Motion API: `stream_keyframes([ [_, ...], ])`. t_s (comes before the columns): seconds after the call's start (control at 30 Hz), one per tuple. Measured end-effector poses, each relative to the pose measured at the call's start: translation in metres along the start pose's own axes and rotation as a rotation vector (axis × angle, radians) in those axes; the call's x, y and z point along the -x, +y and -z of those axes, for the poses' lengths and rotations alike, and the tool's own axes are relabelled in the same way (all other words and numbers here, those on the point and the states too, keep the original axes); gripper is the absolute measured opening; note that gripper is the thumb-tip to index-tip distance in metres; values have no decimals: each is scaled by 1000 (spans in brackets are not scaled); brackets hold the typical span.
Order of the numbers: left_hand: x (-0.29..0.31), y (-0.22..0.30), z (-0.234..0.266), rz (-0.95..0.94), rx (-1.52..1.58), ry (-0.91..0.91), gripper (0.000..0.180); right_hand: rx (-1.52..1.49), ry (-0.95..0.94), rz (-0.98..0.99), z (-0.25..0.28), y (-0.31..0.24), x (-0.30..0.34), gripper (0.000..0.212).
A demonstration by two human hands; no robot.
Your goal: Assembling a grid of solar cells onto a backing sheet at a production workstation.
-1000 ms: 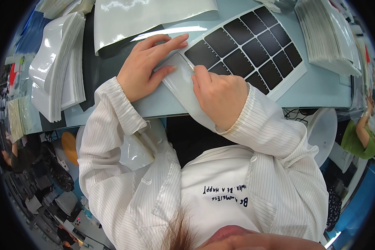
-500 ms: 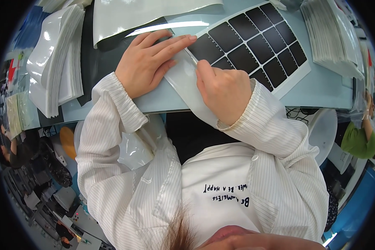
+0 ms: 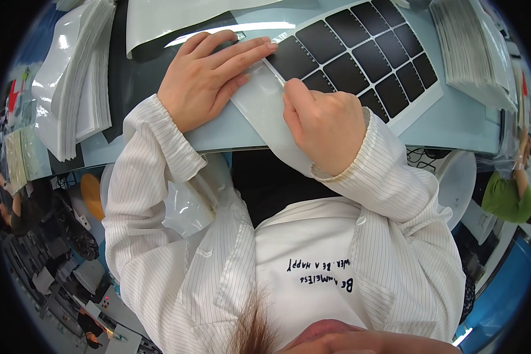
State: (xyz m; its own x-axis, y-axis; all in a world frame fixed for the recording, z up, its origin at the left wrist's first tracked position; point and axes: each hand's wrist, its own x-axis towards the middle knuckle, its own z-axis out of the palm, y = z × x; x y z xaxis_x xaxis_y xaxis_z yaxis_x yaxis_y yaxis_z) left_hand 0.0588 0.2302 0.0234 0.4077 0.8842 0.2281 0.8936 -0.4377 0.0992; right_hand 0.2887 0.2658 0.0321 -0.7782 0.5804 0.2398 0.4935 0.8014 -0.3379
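Left hand [image 3: 209, 76] lies flat, fingers spread and extended, pressing on a clear film strip [image 3: 265, 115] at the near edge of the worktop [image 3: 454, 124]. Right hand [image 3: 327, 121] closed in a pinch on the same strip, just beside the left fingertips; thumb and forefinger grip its upper edge. The strip runs from between the hands down over the worktop's edge toward the person's lap.

Just beyond the right hand: white sheet [image 3: 407, 109] carrying a grid of black rectangular labels [image 3: 360, 53], touching the strip's top end. Beyond the left hand: a large glossy white sheet [image 3: 177, 20]. Left of the left hand: tall stack of white sheets [image 3: 76, 76]. Far right: another stack [image 3: 475, 50]. Bare worktop lies right of the right hand.
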Motion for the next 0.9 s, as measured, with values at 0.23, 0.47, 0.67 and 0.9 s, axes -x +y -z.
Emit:
stream_keyframes([
  [0.23,3,-4,-6,41,131,37,58,-29,40,-1,-7,2,3,11],
  [0.47,1,-4,-6,40,193,77,62,-42,35,-20,-11,3,6,7],
  [0.67,1,-4,-6,57,210,69,61,-19,18,2,1,1,5,8],
  [0.9,2,-6,-5,51,226,47,60,-243,44,156,15,-6,31,17],
])
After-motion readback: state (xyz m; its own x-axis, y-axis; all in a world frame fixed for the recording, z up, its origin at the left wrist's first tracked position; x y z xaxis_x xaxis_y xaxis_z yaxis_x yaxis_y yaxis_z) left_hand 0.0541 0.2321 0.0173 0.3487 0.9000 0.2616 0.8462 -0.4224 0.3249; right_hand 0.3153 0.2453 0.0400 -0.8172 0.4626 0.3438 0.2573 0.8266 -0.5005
